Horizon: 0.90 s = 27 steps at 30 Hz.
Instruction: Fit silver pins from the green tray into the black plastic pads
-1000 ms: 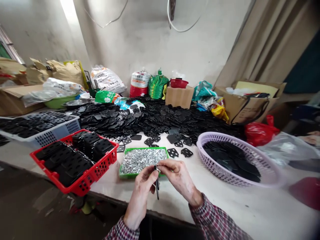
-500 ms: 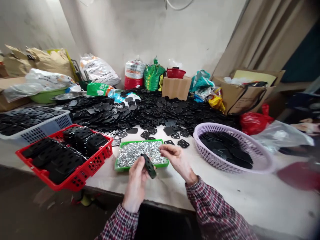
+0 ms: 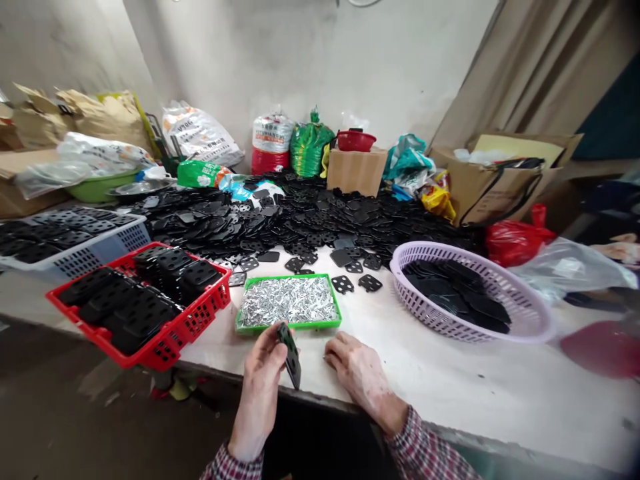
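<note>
A black plate with round holes (image 3: 291, 360) is pinched on edge between the thumb and fingers of my left hand (image 3: 263, 383), near the table's front edge. My right hand (image 3: 363, 373) rests on the tabletop to the right of it, fingers curled together. A tiny light speck shows at its fingertips, too small to name. Just beyond both hands is a shallow green tray (image 3: 315, 325) filled with small silver metal pins (image 3: 287, 300). Several loose black plates (image 3: 343, 285) lie behind the tray.
Stacked black plates fill a red basket (image 3: 200, 323) at left and a grey-blue basket (image 3: 95, 250) behind it. A lilac basket (image 3: 425, 320) with black plates stands right. A large heap of plates (image 3: 320, 213), sacks and a cardboard box (image 3: 356, 172) are at the back.
My right hand has come down from the tray's right edge to the tabletop nearer me. My left hand has drawn back slightly, turning the black plate more upright. The view has shifted a little.
</note>
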Tool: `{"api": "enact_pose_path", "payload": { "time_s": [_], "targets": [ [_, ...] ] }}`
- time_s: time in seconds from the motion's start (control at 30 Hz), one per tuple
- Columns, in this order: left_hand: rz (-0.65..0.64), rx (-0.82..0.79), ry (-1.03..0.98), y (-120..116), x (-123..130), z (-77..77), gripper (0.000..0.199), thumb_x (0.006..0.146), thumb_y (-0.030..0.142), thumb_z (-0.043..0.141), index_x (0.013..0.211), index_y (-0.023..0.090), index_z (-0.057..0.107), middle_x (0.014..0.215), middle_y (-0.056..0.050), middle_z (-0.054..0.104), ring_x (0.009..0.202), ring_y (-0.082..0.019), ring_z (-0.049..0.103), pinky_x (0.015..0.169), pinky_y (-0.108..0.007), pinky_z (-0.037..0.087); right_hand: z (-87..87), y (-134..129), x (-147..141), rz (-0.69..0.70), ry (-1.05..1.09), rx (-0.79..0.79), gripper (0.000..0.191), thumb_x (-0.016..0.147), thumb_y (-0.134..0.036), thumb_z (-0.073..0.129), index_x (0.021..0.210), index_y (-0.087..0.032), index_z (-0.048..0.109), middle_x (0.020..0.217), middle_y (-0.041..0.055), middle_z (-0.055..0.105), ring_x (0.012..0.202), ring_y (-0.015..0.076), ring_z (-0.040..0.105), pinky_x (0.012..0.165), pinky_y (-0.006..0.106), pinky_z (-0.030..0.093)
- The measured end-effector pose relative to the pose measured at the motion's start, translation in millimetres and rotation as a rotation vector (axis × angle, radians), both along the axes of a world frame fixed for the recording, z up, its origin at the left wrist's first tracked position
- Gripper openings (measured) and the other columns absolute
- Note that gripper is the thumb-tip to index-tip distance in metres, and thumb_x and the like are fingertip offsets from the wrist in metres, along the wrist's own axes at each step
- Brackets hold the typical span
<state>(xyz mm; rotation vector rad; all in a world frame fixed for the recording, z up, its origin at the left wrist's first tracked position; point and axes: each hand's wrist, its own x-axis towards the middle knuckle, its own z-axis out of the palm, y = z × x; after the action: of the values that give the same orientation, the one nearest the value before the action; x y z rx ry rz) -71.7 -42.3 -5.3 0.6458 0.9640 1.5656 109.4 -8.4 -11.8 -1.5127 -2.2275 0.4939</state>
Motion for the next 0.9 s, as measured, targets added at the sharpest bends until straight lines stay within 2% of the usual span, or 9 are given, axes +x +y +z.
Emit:
{"api": "enact_pose_path", "payload": {
  "time_s": [0.07,0.2,0.3,0.37,0.47,0.67,0.9],
  "targets": [
    [0.006,0.013,0.183,-3,-1,3.2,0.043,0.077,0.036,0.075,0.116,0.024,0.064,0.087,-0.001,0.068,0.078,-0.015,0.062,0.067,-0.022,0.048,4.6,0,4,0.006,0.191,-0.01,0.015,0.091,-0.018,0.048,0.081,-0.021,0.059,0.084,0.0028,0.06,0.076,0.0177,0.059,0.07,0.029,0.046],
    [-0.016,-0.004,0.496,-5,2,12.0,0.051,0.072,0.038,0.078,0.117,0.022,0.062,0.079,0.0,0.061,0.067,-0.015,0.058,0.059,-0.023,0.046,30.2,-7,7,-0.005,0.759,-0.203,0.012,0.089,-0.029,0.054,0.082,-0.02,0.058,0.067,-0.0021,0.055,0.06,0.0142,0.055,0.059,0.025,0.047],
    [-0.034,0.017,0.643,-4,10,18.5,0.053,0.071,0.041,0.077,0.118,0.021,0.061,0.08,0.0,0.061,0.064,-0.015,0.056,0.057,-0.025,0.046,51.4,-14,-1,0.029,0.97,-0.28,0.009,0.081,-0.028,0.065,0.083,-0.019,0.063,0.07,-0.0018,0.059,0.064,0.0137,0.057,0.061,0.024,0.048],
    [-0.057,0.049,0.705,-2,15,22.1,0.052,0.072,0.041,0.077,0.117,0.021,0.06,0.088,-0.002,0.062,0.066,-0.015,0.056,0.059,-0.026,0.047,60.2,-17,-6,0.046,1.02,-0.289,0.009,0.08,-0.025,0.067,0.087,-0.019,0.066,0.077,-0.0003,0.064,0.071,0.0146,0.06,0.066,0.024,0.049],
    [-0.108,0.09,0.719,-1,20,26.3,0.05,0.073,0.038,0.075,0.117,0.021,0.058,0.098,-0.004,0.062,0.072,-0.016,0.056,0.061,-0.027,0.047,65.5,-19,-11,0.021,0.969,-0.225,0.013,0.081,-0.022,0.065,0.093,-0.02,0.069,0.086,0.0015,0.068,0.083,0.0169,0.063,0.074,0.026,0.05],
    [-0.186,0.084,0.675,2,22,31.2,0.047,0.076,0.039,0.072,0.118,0.021,0.058,0.085,0.0,0.059,0.068,-0.015,0.052,0.058,-0.026,0.043,66.4,-19,-6,-0.009,0.848,-0.114,0.023,0.082,-0.019,0.063,0.104,-0.024,0.07,0.081,-0.0005,0.068,0.077,0.0157,0.063,0.072,0.026,0.05],
    [-0.188,0.061,0.682,4,20,32.0,0.051,0.074,0.043,0.073,0.117,0.02,0.057,0.082,0.001,0.058,0.07,-0.017,0.054,0.063,-0.028,0.045,67.6,-14,-4,-0.002,1.091,-0.332,0.03,0.077,-0.026,0.071,0.107,-0.022,0.068,0.077,-0.0018,0.065,0.073,0.0141,0.06,0.07,0.026,0.048]
  ]
}}
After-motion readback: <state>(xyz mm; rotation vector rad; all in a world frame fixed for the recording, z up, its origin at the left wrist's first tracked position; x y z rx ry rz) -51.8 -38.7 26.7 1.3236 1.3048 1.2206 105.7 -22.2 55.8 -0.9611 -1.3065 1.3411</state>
